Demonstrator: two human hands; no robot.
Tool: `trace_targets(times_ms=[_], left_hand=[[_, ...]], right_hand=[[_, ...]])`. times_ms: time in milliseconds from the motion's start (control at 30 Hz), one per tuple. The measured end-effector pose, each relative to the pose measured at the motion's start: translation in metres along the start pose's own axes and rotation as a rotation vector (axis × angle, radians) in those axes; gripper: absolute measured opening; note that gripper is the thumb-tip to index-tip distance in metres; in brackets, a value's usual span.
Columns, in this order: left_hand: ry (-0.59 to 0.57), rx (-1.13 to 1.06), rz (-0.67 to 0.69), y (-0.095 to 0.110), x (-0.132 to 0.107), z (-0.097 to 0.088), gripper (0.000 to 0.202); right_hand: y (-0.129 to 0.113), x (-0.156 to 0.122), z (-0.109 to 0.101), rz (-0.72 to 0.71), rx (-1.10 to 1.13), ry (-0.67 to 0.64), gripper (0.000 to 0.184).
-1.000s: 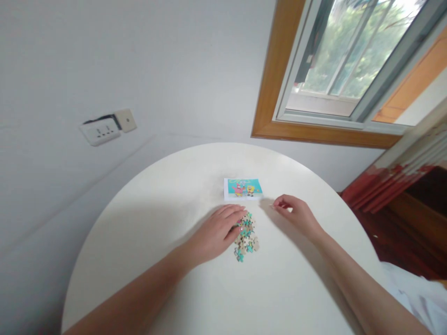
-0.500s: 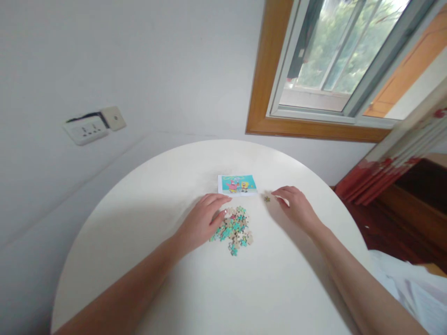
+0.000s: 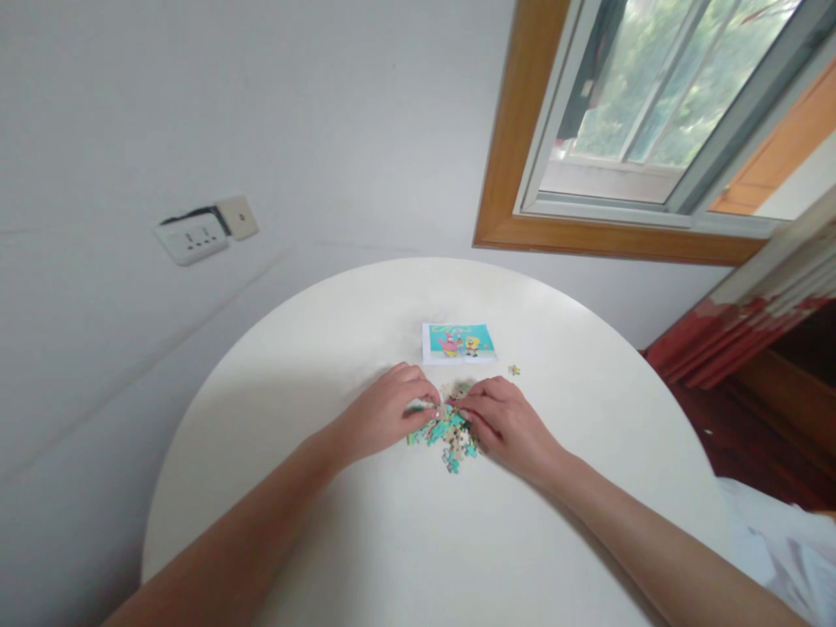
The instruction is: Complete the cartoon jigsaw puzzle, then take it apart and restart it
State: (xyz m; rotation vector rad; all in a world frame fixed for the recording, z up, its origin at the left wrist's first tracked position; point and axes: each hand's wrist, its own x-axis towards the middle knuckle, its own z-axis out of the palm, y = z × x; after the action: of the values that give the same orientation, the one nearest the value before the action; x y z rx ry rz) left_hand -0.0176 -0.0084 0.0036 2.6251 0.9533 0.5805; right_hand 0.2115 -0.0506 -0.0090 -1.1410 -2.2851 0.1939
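Note:
A pile of small jigsaw puzzle pieces [image 3: 444, 427], mostly turquoise and beige, lies on the white round table [image 3: 392, 540]. At the pile's left edge is my left hand [image 3: 393, 407], thumb and fingertips drawn together; what is between them, if anything, is too small to make out. My right hand [image 3: 506, 427] reaches in from the other side, its fingers pinched on a small pinkish puzzle piece [image 3: 451, 404] at the top of the pile. Both sets of fingertips are close together. A single yellowish puzzle piece [image 3: 515, 370] lies apart, beyond my right hand.
Behind the pile lies a picture card [image 3: 461, 343] with two cartoon figures on turquoise. A white wall with a socket [image 3: 192, 237] rises past the table's far edge. To the right are a wood-framed window [image 3: 487, 228], a red and white curtain [image 3: 711, 322] and white cloth or paper [image 3: 777, 540].
My right hand has left the single piece at the right and moved left to the pile. My left thumb and fingers have closed together. The view has shifted slightly.

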Motion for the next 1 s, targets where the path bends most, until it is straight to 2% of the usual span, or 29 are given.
trace_targets(times_ms=[233, 467, 600, 800, 900, 1000], left_hand=[[-0.002, -0.023, -0.002, 0.004, 0.002, 0.005, 0.006], [-0.006, 0.006, 0.026, 0.003, -0.002, -0.006, 0.007], [0.011, 0.053, 0.033, 0.002, -0.001, -0.012, 0.006], [-0.046, 0.025, 0.083, 0.01, 0.0, -0.013, 0.006], [-0.097, -0.007, 0.12, 0.016, -0.002, -0.011, 0.004], [-0.13, -0.037, 0.138, 0.019, -0.004, -0.009, 0.005]], right_hand=[[0.0, 0.001, 0.0, 0.031, -0.016, -0.042, 0.025], [-0.003, 0.006, 0.0, 0.115, 0.014, 0.006, 0.019], [0.002, 0.011, 0.007, 0.077, 0.014, 0.003, 0.022], [0.002, 0.014, 0.016, 0.093, 0.135, 0.062, 0.011], [0.002, 0.014, 0.009, 0.145, 0.267, 0.103, 0.009], [0.02, 0.011, -0.01, 0.24, 0.358, 0.172, 0.008]])
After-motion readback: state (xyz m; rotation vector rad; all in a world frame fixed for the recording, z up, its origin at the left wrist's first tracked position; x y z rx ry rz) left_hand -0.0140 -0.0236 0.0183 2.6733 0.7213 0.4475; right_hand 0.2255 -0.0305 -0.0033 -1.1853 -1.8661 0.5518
